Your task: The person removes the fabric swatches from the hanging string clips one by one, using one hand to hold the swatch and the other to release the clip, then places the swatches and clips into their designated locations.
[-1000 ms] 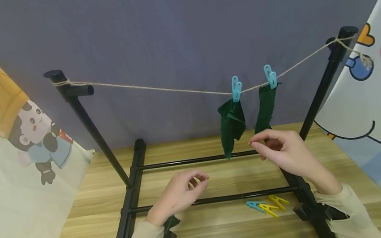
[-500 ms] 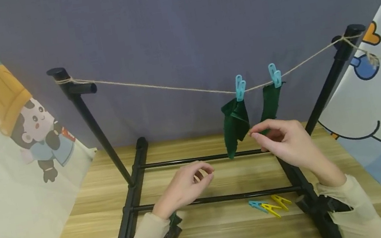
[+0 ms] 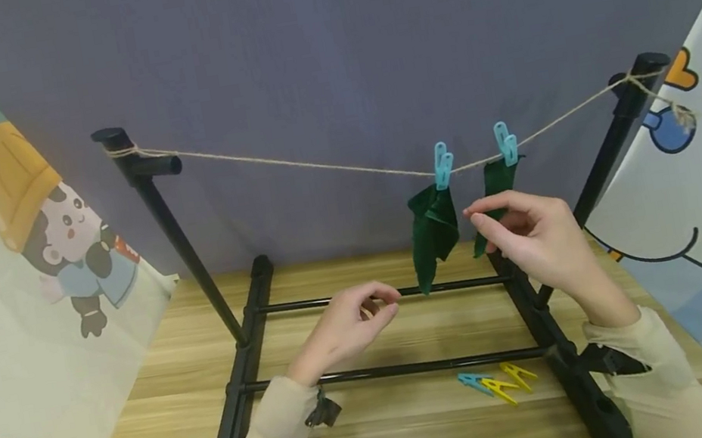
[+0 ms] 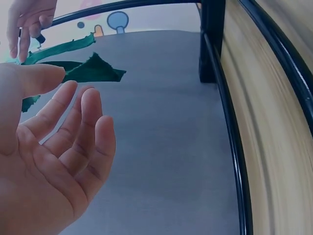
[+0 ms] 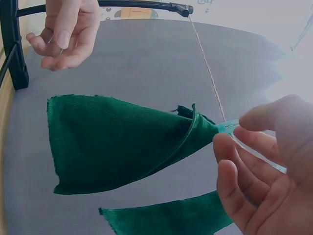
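Two dark green cloth pieces hang from a twine line [image 3: 315, 165]. The left cloth [image 3: 432, 244] is held by a light blue clothespin [image 3: 443, 167], the right cloth [image 3: 500, 177] by another blue clothespin [image 3: 506, 145]. My right hand [image 3: 537, 243] is raised in front of the right cloth, covering part of it, fingers loosely curved and holding nothing. In the right wrist view its fingertips [image 5: 247, 120] overlap the pin above the broad green cloth [image 5: 117, 147]. Lower and left, my left hand [image 3: 347, 327] hovers over the rack, palm facing inward, fingers relaxed with nothing in them.
The twine runs between two black rack posts [image 3: 178, 239], whose frame stands on a wooden table [image 3: 398, 426]. Beyond the front crossbar [image 3: 416, 367], nearer me, lie a blue clothespin [image 3: 473, 383] and two yellow clothespins [image 3: 498, 390]. A grey backdrop [image 3: 269, 48] stands behind.
My right hand has risen slightly and moved right, overlapping more of the right cloth. The left hand has drifted up and to the right. Both cloths still hang from their pins.
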Available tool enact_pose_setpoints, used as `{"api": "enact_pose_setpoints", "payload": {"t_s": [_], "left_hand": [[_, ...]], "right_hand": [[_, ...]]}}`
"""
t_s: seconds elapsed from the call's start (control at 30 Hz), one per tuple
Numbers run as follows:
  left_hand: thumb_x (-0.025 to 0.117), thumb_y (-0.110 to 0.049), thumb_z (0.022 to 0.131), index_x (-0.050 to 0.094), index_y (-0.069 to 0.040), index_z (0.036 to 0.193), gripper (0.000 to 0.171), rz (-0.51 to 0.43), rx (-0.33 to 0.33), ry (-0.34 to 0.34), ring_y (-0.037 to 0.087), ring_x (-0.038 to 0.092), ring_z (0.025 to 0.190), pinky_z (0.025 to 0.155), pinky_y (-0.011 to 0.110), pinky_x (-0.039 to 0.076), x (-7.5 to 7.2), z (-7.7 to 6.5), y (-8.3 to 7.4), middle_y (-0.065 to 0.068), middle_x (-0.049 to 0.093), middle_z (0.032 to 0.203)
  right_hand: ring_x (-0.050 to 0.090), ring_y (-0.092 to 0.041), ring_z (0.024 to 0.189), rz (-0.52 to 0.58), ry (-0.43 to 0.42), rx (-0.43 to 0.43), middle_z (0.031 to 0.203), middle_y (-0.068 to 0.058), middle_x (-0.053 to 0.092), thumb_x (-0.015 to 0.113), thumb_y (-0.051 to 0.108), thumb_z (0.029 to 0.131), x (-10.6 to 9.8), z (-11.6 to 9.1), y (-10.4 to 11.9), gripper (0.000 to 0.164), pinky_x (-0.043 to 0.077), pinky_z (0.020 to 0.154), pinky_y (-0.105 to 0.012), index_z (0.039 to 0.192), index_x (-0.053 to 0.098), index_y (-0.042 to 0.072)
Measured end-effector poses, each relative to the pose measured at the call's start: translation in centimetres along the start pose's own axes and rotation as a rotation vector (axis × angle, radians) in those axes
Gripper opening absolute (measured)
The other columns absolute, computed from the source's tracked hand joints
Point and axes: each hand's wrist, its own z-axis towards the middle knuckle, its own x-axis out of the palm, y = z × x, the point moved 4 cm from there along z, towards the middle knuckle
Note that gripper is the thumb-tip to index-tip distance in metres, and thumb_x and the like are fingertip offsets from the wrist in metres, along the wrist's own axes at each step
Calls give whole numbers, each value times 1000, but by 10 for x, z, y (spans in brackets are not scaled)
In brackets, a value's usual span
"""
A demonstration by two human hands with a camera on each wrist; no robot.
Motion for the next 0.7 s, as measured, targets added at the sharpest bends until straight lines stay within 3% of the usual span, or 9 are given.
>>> {"api": "enact_pose_setpoints", "payload": {"t_s": [0.13,0.27,0.37,0.5,0.6,0.7], "left_hand": [[66,-27,107,74,-19,124,21,28,39,-11,7,67,89,71,27,56,-2,6,-4,-4,77,112],[67,-27,105,74,-19,123,21,57,54,-43,7,67,86,68,27,55,-8,12,-9,-5,76,109],[67,-27,105,74,-20,123,20,38,52,-56,8,68,89,73,28,56,-11,16,-14,-6,76,112],[67,-25,105,74,-18,123,20,2,63,-58,9,69,92,77,29,58,-11,20,-18,-3,77,114],[68,-24,104,74,-17,123,21,-8,67,-59,9,70,92,77,28,58,-10,23,-20,-2,78,114],[66,-25,105,73,-16,124,22,-23,69,-72,10,70,92,79,29,59,-8,24,-22,-1,77,116]], "right_hand": [[62,-6,55,23,-21,32,70,2,73,71,9,102,-2,4,4,22,37,43,-25,121,79,15],[66,-3,59,35,-41,8,100,14,77,71,8,101,-2,9,12,31,44,47,-22,131,75,17],[66,-2,60,30,-67,-29,124,23,70,71,5,101,-3,13,19,39,42,45,-21,138,70,17],[63,-4,56,30,-96,-16,94,15,75,64,8,105,-4,18,25,37,43,46,-21,141,69,18],[60,-6,53,13,-97,-1,70,2,69,58,12,109,-4,21,29,36,44,47,-22,142,68,20],[58,-6,49,-15,-91,-11,69,-4,70,58,13,109,-3,24,32,38,37,41,-25,145,66,23]]}}
